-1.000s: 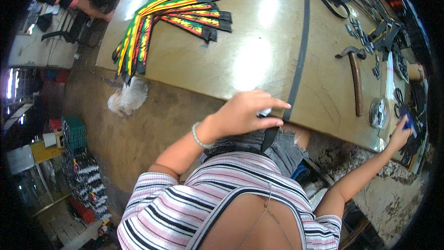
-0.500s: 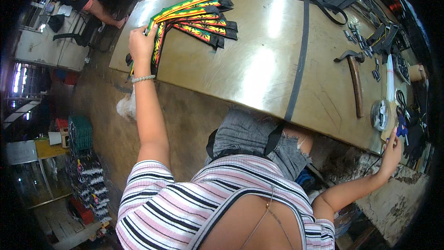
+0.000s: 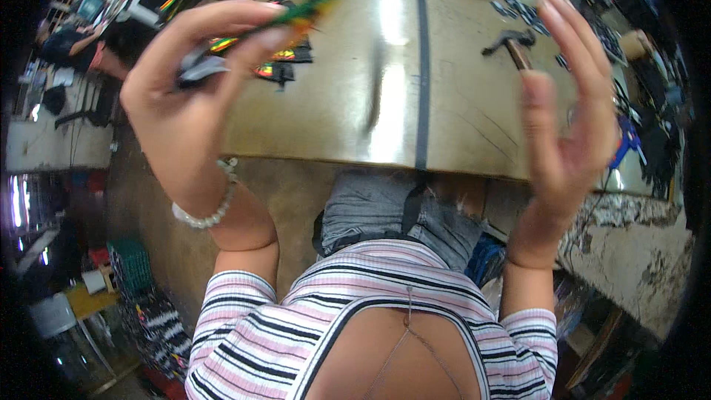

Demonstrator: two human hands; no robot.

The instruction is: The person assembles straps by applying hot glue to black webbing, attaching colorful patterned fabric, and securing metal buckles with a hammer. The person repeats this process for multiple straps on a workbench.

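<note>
Left of the dark-grey strip [image 3: 422,67] crossing the glossy brown tabletop [image 3: 326,122], the left hand [image 3: 181,100] pinched a green-and-yellow fabric strap [image 3: 317,9], likely to leave its length free; right of the strip, the right hand [image 3: 569,122] stood open, apparently empty.

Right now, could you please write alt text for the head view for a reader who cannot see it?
A person's left hand pinches a motion-blurred, colourful strap above a shiny table, while the right hand hovers open and seemingly empty. A hammer and a dark strip lie on the tabletop.
</note>
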